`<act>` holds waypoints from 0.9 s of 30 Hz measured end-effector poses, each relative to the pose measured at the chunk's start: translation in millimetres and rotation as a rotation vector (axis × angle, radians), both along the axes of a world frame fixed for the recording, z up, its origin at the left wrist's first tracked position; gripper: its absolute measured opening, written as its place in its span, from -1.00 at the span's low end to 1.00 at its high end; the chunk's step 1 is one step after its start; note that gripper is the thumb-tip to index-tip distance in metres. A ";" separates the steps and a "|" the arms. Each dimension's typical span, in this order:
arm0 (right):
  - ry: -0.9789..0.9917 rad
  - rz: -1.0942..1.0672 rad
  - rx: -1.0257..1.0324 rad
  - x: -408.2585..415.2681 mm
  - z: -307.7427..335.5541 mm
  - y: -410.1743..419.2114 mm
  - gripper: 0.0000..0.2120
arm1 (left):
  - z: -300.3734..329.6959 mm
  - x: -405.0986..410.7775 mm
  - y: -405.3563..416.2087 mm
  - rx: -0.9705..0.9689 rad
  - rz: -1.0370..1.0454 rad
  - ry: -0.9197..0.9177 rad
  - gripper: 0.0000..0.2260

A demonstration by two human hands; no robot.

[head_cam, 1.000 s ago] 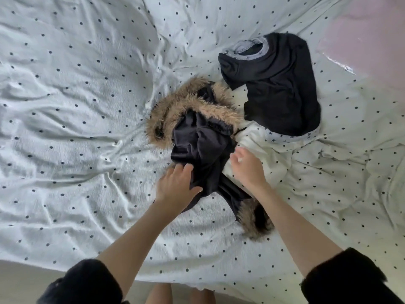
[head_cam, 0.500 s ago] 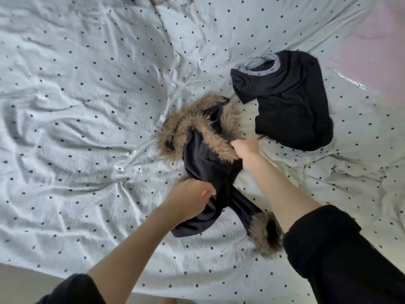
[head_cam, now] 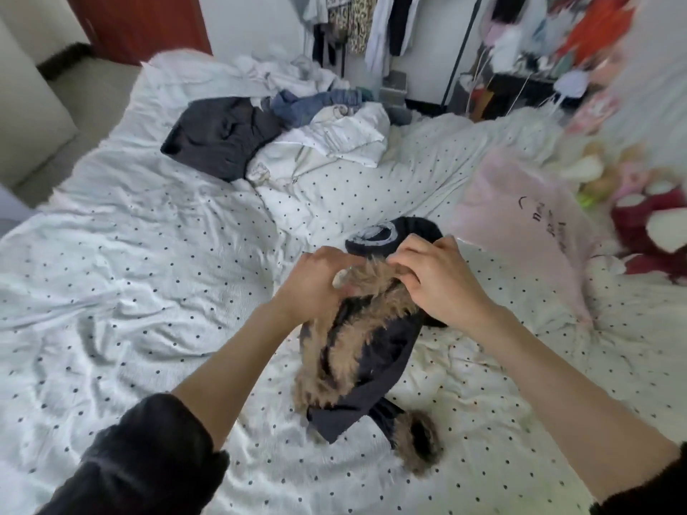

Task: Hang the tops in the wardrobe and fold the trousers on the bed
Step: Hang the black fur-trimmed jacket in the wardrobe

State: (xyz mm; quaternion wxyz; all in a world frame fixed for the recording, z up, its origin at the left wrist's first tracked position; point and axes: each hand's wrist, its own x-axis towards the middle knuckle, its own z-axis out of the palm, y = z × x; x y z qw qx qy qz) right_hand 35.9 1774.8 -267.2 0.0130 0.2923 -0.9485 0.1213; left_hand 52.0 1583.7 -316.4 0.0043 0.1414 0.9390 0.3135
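Fur-trimmed dark top (head_cam: 366, 351) is off the bed (head_cam: 148, 291) at its upper end: left hand (head_cam: 316, 282) and right hand (head_cam: 436, 280) both have fingers curled into the tan fur collar, gripping it. Lower hem and one fur cuff drag on the dotted sheet.

Step, as I read it: picking up a top to hang, not folding. Next move probably needs the collar spread so shoulders line up, lift until the cuff clears the sheet, then carry to the clothes rail (head_cam: 457, 57) at the far side. No hanger visible in either hand.

Room: folded black garment (head_cam: 394, 236) sits just behind the hands, partly hidden; keep the trailing hem from catching it. Pile of unsorted clothes (head_cam: 282, 135) lies well apart toward the far end of the bed. Pink plastic bag (head_cam: 528, 217) and soft toys (head_cam: 647, 213) crowd the right side. Left half of the sheet carries nothing but wrinkles, so swing out that way. Near bed edge is just below the forearms.
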 end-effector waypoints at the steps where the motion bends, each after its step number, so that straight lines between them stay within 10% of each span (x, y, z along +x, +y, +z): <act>1: 0.053 -0.011 -0.011 2.8 31.1 1.1 -0.79 | 24.9 -1.8 2.9 0.020 -0.005 0.023 -0.63; 11: 0.454 0.039 -0.168 15.3 192.8 -22.9 -0.78 | 159.5 31.2 -11.4 0.206 0.282 0.183 -0.94; 27: 0.613 0.684 -0.293 128.0 249.3 -243.6 -0.81 | 281.2 278.7 -176.7 -0.239 1.030 0.631 -0.82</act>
